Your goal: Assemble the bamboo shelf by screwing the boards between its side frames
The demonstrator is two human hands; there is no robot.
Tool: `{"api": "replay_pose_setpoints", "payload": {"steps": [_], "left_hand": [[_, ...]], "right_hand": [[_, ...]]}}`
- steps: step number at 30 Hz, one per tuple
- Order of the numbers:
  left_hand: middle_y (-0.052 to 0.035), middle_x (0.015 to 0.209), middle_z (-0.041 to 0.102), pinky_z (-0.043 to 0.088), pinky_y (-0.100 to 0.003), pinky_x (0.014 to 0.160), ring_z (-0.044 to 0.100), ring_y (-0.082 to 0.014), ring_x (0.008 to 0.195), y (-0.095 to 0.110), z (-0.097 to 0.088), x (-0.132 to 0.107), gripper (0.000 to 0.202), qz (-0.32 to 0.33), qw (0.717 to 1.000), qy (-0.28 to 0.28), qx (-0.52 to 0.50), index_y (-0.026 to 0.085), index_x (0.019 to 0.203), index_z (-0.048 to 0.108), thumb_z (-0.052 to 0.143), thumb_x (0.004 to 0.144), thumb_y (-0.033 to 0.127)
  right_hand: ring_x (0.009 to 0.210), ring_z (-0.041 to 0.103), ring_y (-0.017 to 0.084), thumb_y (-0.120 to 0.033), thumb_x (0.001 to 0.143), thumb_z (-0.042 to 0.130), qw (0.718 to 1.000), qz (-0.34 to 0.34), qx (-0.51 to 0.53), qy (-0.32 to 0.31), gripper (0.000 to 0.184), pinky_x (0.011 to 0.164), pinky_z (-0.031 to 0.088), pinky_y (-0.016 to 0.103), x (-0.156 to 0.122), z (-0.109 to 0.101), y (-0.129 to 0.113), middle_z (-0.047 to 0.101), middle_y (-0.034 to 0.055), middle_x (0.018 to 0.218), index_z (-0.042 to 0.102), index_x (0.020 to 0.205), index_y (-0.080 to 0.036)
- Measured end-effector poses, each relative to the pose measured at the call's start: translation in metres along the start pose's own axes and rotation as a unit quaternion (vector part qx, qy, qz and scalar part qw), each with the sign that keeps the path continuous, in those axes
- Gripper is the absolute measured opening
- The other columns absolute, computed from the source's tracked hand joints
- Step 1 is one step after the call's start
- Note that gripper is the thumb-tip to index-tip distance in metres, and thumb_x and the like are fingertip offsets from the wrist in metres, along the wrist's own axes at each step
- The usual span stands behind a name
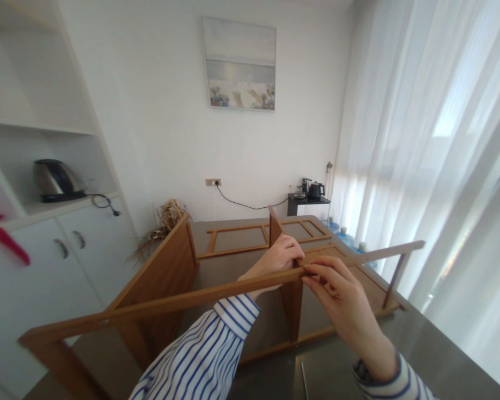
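At the far left, a blurred red ribbon [4,233] hung before a white cabinet [29,283], whose 2 visible handles [69,244] were dark and curved. A kettle [58,179] sat in an open compartment above the doors, its cord [104,201] trailing over the edge. Next came a bundle of dried stalks [169,216], just beyond the wooden frame [170,303], which rested on the grey worktop [433,361]. The frame's long rail ran raised across the near side, and a broad left board [162,272] stood tilted behind it.

Toward the middle, a picture [239,64] hung on the wall above a socket [213,182]. The left hand [277,256], in a striped cuff, reached beneath the rail and grasped the middle board [290,305] near where it met the rail. A thin metal rod [304,380] lay on the worktop, nearer the viewer. Just right of the joint, the right hand [333,283] had its thumb and fingertips pinched close at the rail; whether they held something small could not be told.

Farther right, a black pot [316,190] stood on a small stand [308,206], blue-tinted bottles [345,238] lined the floor, and a sheer curtain [400,111] covered the window.
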State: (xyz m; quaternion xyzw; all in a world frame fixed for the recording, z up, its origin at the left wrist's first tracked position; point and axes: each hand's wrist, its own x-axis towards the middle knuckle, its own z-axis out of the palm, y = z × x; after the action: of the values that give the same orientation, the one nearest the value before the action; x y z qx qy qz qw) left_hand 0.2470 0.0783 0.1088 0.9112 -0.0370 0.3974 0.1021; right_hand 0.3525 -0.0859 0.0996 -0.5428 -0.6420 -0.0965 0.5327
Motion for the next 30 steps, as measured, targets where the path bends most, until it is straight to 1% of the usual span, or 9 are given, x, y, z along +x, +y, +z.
{"api": "replay_pose_setpoints", "payload": {"steps": [4,7,12,17,22,30], "left_hand": [[-0.0044,0.081,0.057,0.039,-0.028,0.082,0.049,-0.0153,0.084,0.0008,-0.0004,0.0,0.033,-0.005,1.0,-0.006,0.002,0.017,0.075,0.061,0.043,0.094,0.037],[-0.0044,0.081,0.057,0.039,-0.028,0.081,0.048,-0.0153,0.084,0.0023,-0.0012,-0.0007,0.034,-0.006,1.0,0.0,0.001,0.016,0.075,0.062,0.042,0.094,0.037],[-0.0048,0.081,0.057,0.039,-0.028,0.081,0.048,-0.0157,0.085,0.0052,-0.0031,-0.0013,0.033,-0.018,1.0,-0.001,0.004,0.016,0.076,0.062,0.041,0.094,0.034],[-0.0052,0.082,0.057,0.04,-0.028,0.081,0.048,-0.0159,0.086,0.0076,-0.0045,-0.001,0.032,-0.015,1.0,0.0,0.006,0.016,0.076,0.062,0.041,0.095,0.032],[-0.0054,0.082,0.057,0.04,-0.029,0.082,0.048,-0.0161,0.086,0.0064,-0.0034,-0.0015,0.034,-0.02,1.0,-0.006,0.007,0.016,0.076,0.062,0.038,0.096,0.031],[-0.0049,0.083,0.057,0.04,-0.028,0.082,0.048,-0.0163,0.088,0.0079,-0.0029,-0.0018,0.028,-0.006,1.0,0.001,-0.002,0.016,0.079,0.062,0.041,0.095,0.027]], "right_hand": [[0.087,0.062,0.018,-0.025,0.088,0.056,1.0,0.001,0.002,-0.003,0.019,0.079,0.055,0.033,-0.0014,-0.0012,-0.0004,0.061,0.008,0.103,0.066,0.103,-0.022],[0.088,0.063,0.018,-0.026,0.089,0.055,1.0,-0.005,0.001,-0.008,0.02,0.08,0.055,0.033,-0.0023,-0.002,0.0007,0.061,0.0082,0.105,0.066,0.105,-0.022],[0.089,0.063,0.018,-0.026,0.089,0.055,1.0,-0.007,0.004,-0.011,0.022,0.08,0.056,0.032,-0.004,-0.003,0.0029,0.061,0.0084,0.107,0.065,0.107,-0.023],[0.09,0.063,0.018,-0.027,0.089,0.054,1.0,-0.006,0.0,-0.016,0.023,0.078,0.056,0.032,-0.0056,-0.0042,0.0031,0.061,0.0086,0.109,0.065,0.109,-0.023],[0.094,0.062,0.019,-0.025,0.09,0.053,1.0,-0.018,0.009,-0.01,0.022,0.081,0.055,0.033,-0.0047,-0.0041,0.0048,0.062,0.0084,0.108,0.066,0.107,-0.023],[0.092,0.063,0.018,-0.025,0.089,0.054,1.0,-0.015,0.006,-0.014,0.021,0.082,0.055,0.032,-0.0043,-0.0051,0.004,0.062,0.0082,0.108,0.066,0.107,-0.023]]}}
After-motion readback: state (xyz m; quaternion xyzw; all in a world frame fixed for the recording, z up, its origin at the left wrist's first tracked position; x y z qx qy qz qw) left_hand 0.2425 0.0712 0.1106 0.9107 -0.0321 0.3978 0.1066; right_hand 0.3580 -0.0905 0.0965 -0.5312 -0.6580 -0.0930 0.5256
